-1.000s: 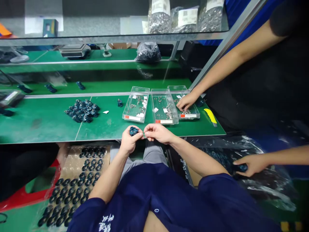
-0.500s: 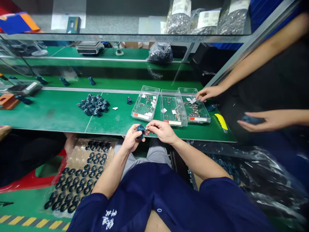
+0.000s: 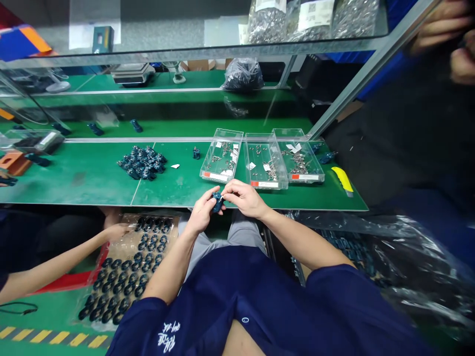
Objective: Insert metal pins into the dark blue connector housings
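Observation:
My left hand is closed around a small dark-blue plastic part just off the bench's front edge. My right hand pinches a tiny shiny metal piece against that part; its exact shape is too small to make out. Beyond my hands stand clear plastic trays of small metal pieces: a left tray, a middle tray and a right tray. A heap of similar blue parts lies to the left, and a single blue part sits nearer the trays.
A yellow cutter lies at the bench's right end. A co-worker's hand touches a sheet of black ring-shaped parts at lower left. Another person's hands are raised at upper right. A metal-framed shelf crosses above the bench.
My right hand has brought the metal piece closer against the blue part, which has turned slightly. The right co-worker's hands have left the tray and risen; a left co-worker's arm has reached in.

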`<state>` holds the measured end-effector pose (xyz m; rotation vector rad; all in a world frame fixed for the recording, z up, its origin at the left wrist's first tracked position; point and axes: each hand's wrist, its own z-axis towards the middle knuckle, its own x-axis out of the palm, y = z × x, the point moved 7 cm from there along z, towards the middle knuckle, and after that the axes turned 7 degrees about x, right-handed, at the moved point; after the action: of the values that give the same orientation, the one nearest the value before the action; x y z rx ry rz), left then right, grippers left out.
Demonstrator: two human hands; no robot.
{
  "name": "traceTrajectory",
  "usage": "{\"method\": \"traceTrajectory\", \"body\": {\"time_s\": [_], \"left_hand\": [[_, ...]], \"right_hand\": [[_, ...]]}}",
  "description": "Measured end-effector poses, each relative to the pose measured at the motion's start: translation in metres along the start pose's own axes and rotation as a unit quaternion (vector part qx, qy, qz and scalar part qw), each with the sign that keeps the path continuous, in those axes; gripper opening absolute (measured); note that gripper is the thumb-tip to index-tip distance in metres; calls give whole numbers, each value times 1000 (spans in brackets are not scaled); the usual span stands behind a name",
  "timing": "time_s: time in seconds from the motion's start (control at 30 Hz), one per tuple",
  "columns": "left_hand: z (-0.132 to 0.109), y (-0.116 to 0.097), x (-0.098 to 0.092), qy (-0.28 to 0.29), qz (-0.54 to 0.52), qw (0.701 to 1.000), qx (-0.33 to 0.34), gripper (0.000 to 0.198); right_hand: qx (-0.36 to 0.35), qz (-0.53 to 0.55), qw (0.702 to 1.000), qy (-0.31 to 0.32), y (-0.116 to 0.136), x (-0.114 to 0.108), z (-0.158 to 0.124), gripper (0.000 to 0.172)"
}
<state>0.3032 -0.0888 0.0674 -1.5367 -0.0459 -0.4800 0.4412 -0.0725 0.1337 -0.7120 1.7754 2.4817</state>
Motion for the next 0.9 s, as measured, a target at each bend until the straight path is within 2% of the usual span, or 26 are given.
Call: {"method": "traceTrajectory", "body": {"time_s": [0.2, 0.3, 0.37, 0.47, 0.63, 0.77, 0.9], "left_hand": [[0, -12, 5, 13, 123, 991, 54, 36], [1, -14, 3, -14, 158, 985, 71, 31], [1, -9, 0, -39, 135, 988, 69, 29], [2, 6, -7, -78, 44, 995, 48, 30], [7, 25, -26, -126, -70, 990, 9, 31], [14, 27, -53, -113, -42, 993, 6, 44], [25, 26, -72, -78, -6, 997, -1, 62]], "right_hand": [[39, 7, 999, 1, -4, 1, -1, 16], [61, 40, 997, -2, -10, 3, -1, 16], [80, 75, 994, 4, -14, 8, 0, 18], [104, 88, 991, 5, -20, 16, 2, 19], [118, 20, 993, 2, -28, 30, 17, 15], [150, 20, 988, 21, -40, 41, 36, 12], [52, -97, 994, -28, -29, 47, 54, 12]]}}
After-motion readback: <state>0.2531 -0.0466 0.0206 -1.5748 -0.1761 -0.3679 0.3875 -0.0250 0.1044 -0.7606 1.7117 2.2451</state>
